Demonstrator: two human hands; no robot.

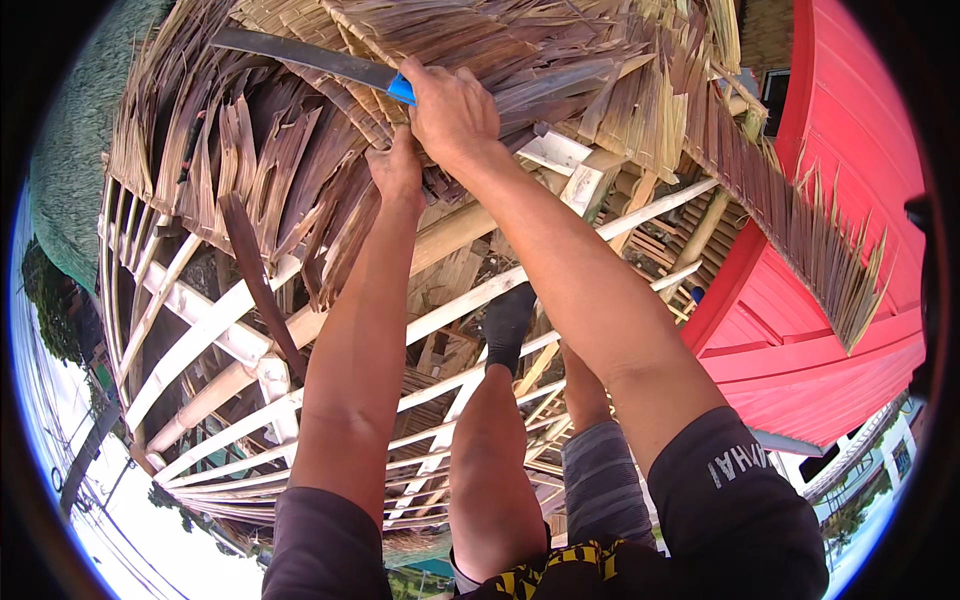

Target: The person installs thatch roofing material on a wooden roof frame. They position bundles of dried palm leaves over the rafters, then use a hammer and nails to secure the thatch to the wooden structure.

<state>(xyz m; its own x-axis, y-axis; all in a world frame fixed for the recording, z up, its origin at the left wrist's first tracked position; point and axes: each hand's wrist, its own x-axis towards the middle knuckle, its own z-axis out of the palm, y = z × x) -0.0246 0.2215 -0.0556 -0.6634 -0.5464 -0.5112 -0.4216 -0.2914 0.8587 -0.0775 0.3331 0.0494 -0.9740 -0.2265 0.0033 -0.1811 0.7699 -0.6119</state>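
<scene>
My right hand (455, 112) is closed around the blue handle of a machete (305, 57). Its long, dark grey blade points left and lies across the palm thatch (520, 50), close to the dried leaves. Just below the handle, my left hand (396, 168) is closed at the lower edge of the thatch and appears to grip the leaves there; its fingertips are partly hidden. Long brown leaf strips hang loose to the left of that hand.
Beneath the thatch runs an open frame of pale bamboo poles and slats (210, 320). My foot in a black sock (508, 322) stands among the slats. A red metal roof (860, 150) rises at right, with a thatch strip (800, 230) overhanging it. Overhead wires (90, 500) show at lower left.
</scene>
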